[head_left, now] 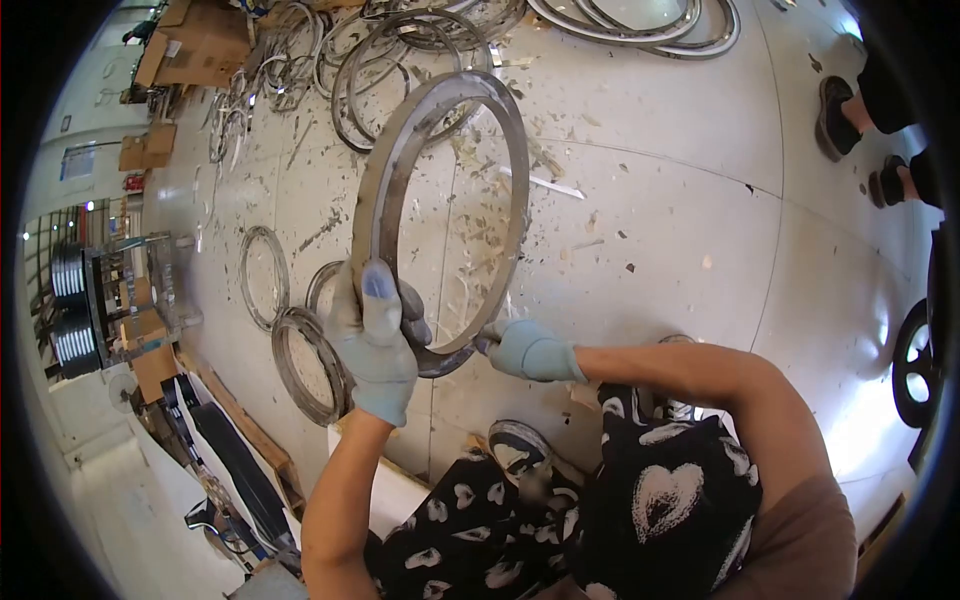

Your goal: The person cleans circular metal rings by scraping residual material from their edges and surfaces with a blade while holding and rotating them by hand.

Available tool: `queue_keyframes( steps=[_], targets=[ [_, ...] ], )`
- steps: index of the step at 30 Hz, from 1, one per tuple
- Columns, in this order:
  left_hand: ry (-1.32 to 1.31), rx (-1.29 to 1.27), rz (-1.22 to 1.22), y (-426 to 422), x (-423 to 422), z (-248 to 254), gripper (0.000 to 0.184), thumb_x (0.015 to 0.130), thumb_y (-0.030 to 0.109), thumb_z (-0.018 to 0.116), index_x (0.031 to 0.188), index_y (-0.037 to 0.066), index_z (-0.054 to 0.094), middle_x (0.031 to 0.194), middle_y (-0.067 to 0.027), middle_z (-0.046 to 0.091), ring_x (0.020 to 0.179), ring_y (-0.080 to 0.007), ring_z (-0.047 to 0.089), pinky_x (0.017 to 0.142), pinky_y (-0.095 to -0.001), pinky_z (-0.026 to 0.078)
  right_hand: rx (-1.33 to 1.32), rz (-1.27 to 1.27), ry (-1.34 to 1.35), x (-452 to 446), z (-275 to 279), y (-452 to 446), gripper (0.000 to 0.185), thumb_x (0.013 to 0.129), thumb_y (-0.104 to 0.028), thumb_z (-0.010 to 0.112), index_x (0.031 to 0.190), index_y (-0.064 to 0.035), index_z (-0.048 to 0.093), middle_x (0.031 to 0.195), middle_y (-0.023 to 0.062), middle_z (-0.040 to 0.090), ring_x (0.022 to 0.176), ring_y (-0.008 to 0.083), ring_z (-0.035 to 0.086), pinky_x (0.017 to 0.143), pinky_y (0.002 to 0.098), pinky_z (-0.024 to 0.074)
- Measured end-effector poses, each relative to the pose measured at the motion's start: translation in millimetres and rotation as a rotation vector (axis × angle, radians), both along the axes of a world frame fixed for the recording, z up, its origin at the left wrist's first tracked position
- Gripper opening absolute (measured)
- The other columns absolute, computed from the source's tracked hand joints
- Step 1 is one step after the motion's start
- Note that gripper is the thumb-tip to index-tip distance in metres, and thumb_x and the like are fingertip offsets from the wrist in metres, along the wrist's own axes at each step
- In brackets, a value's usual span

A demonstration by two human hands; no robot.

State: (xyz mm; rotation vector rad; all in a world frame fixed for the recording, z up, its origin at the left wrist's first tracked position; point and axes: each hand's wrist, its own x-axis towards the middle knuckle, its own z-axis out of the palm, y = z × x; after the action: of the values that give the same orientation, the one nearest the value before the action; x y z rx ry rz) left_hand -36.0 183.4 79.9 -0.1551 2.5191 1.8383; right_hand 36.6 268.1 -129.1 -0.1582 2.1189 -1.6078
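A large grey wheel rim [375, 200] is held up, tilted, in front of me. My left hand [378, 335], in a pale blue-grey glove with a dark smudge on the thumb, is closed around its lower left side. At the rim's lower right edge, my right hand [535, 350] is curled in a similar glove, fingertips against the edge. Whatever may be inside those fingers is hidden. Below the rim, to the left, more grey rings [305, 365] lie on the floor.
Scraps and shavings litter the pale tiled floor [660, 230]. Several thin rings [350, 95] are heaped at the back, with silvery rims [690, 40] to their right. Cardboard boxes [205, 45] stand at upper left. Another person's feet [835, 120] are at right, near a black spoked wheel [912, 365].
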Motion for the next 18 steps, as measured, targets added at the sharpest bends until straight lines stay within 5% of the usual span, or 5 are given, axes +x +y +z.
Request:
queue_keyframes(
  steps=[6,10,12,14,18],
  targets=[
    [0.068,-0.01,-0.021,-9.3,10.1,-2.8,0.031,0.091,0.032,0.053,0.101,0.003,0.055,0.059,0.0006,0.048,0.048,-0.006,0.044,0.04,-0.0208,0.036,-0.036,0.022,-0.156,1.0,6.9,-1.9,0.035,0.08,-0.021,0.05,0.112,-0.0104,0.061,0.083,0.018,0.065,0.068,0.0307,0.063,0.064,0.0385,0.05],
    [-0.012,0.007,0.001,-4.9,14.9,3.5,0.029,0.092,0.027,0.053,0.102,0.0,0.059,0.074,0.0017,0.054,0.067,-0.0047,0.047,0.059,-0.0204,0.04,-0.005,0.081,-0.518,-14.5,39.9,21.5,0.032,0.08,-0.023,0.05,0.108,-0.0103,0.061,0.09,0.0212,0.064,0.079,0.0363,0.062,0.073,0.0423,0.0484],
    [0.048,-0.021,0.031,-3.0,13.1,4.7,0.028,0.092,0.026,0.053,0.101,0.0,0.06,0.076,0.0022,0.054,0.07,-0.0042,0.046,0.061,-0.0203,0.039,0.205,0.09,-0.205,-16.7,-1.5,15.9,0.029,0.082,-0.024,0.051,0.104,-0.0101,0.062,0.077,0.015,0.065,0.064,0.0282,0.062,0.061,0.0379,0.0488],
    [-0.023,-0.013,0.001,-0.2,11.8,8.6,0.029,0.093,0.026,0.052,0.103,0.0,0.06,0.079,0.0019,0.055,0.073,-0.0046,0.046,0.064,-0.0207,0.04,-0.049,-0.012,0.082,12.8,13.2,1.7,0.027,0.081,-0.023,0.05,0.099,-0.0065,0.061,0.085,0.0194,0.063,0.073,0.0344,0.062,0.068,0.0409,0.0481],
    [0.036,-0.006,0.01,-5.7,14.3,1.4,0.03,0.093,0.027,0.051,0.104,-0.001,0.059,0.081,0.002,0.055,0.074,-0.0047,0.045,0.066,-0.0207,0.039,0.083,0.092,-0.142,-3.7,-35.9,3.0,0.03,0.08,-0.024,0.051,0.102,-0.0064,0.061,0.094,0.0194,0.064,0.09,0.0326,0.061,0.081,0.0407,0.0453]
  ],
)
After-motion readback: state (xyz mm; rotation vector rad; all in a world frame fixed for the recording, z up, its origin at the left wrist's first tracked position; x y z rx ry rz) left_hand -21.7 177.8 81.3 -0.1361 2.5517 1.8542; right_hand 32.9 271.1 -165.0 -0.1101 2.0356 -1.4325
